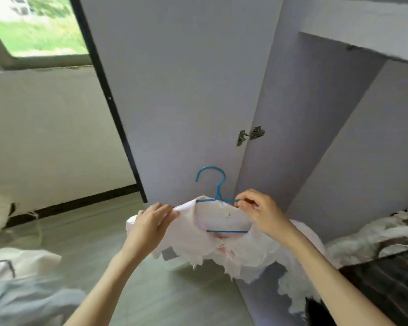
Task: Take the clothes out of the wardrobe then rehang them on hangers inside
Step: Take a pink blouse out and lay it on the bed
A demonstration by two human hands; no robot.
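Right hand (259,211) pinches the blue hanger (218,201) at its right shoulder; left hand (152,223) grips the pink garment's (222,245) collar on it, near the open wardrobe door (174,90).

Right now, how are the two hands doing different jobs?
The right hand pinches the blue hanger at its shoulder bar, while the left hand holds the pink shirt's collar edge. The right hand's fingers curl tightly, but the left hand's lie flatter over the cloth. Both hands hold the shirt up in front of the wardrobe door.
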